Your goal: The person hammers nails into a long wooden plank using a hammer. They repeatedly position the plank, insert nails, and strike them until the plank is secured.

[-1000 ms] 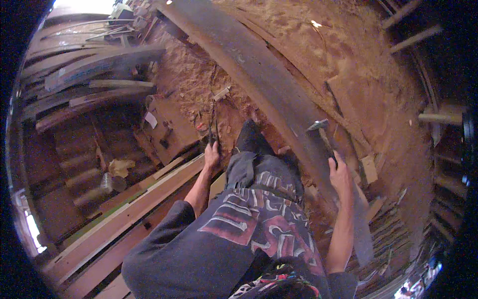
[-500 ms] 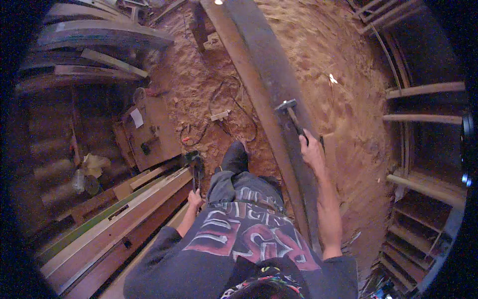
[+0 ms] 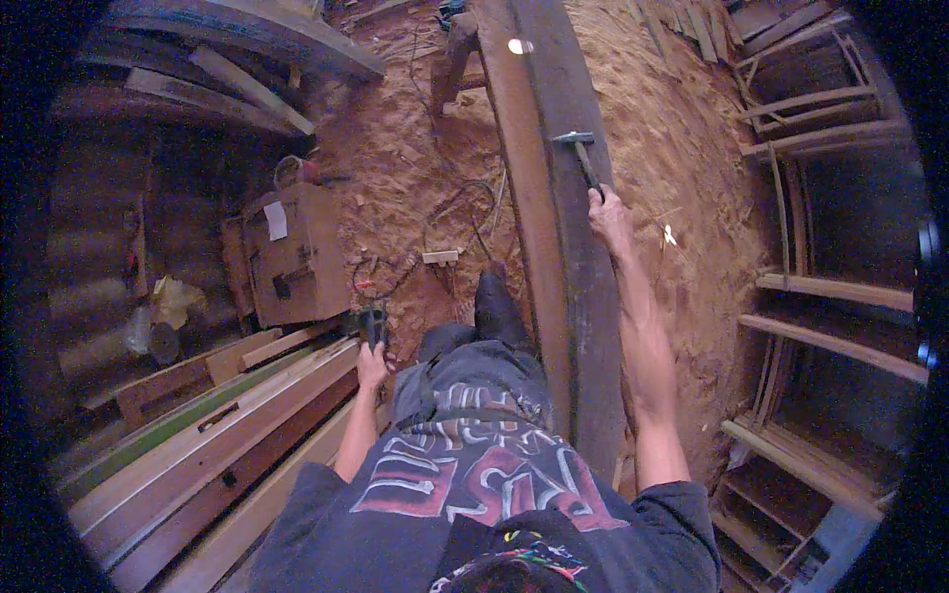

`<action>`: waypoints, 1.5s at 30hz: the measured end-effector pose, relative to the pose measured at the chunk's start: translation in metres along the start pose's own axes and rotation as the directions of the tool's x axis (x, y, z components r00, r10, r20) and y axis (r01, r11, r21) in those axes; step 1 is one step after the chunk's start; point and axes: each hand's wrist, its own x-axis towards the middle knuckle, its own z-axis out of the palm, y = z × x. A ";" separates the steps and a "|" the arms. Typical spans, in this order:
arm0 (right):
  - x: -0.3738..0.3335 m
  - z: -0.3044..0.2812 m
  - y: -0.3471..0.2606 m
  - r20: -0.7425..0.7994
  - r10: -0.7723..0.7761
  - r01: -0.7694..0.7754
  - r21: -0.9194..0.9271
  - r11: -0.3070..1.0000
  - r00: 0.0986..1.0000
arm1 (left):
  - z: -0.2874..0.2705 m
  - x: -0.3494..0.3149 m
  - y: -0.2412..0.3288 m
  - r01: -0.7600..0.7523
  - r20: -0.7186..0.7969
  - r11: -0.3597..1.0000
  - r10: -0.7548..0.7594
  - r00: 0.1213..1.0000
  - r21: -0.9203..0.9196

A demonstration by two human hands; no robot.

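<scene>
My right hand (image 3: 610, 217) is wrapped round the dark handle of a hammer (image 3: 583, 158). The hammer's metal head is over the upper face of a long, thick wooden beam (image 3: 593, 296); whether it touches the wood I cannot tell. Low on the left, my left hand (image 3: 374, 364) is closed on a dark two-handled tool (image 3: 373, 326), which looks like pincers. That tool is beside the ends of several stacked boards (image 3: 237, 425).
A trestle (image 3: 457, 59) props the beam's far end. On the sawdust-strewn floor lie a power strip (image 3: 441, 257) and loose cables. A brown cabinet (image 3: 297, 257) stands left, with curved timbers (image 3: 267, 40) behind it. Wooden frames (image 3: 840, 287) line the right side.
My right hand and the hammer have moved farther along the beam. My left hand and its tool have shifted slightly left and away from me. The view has moved forward too.
</scene>
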 end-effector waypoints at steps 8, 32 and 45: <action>0.155 0.013 -0.115 0.003 -0.103 0.102 0.133 0.986 0.995 | -0.066 -0.034 -0.084 0.167 -0.096 0.870 -0.138 0.986 0.465; 0.298 0.001 -0.142 -0.228 -0.324 0.348 0.075 0.934 0.918 | -0.048 -0.056 0.052 0.030 -0.204 0.989 0.000 0.979 0.148; -0.278 0.018 0.097 -0.131 0.147 -0.147 0.004 0.989 0.981 | -0.066 0.020 -0.023 -0.035 -0.018 0.938 0.044 0.999 0.344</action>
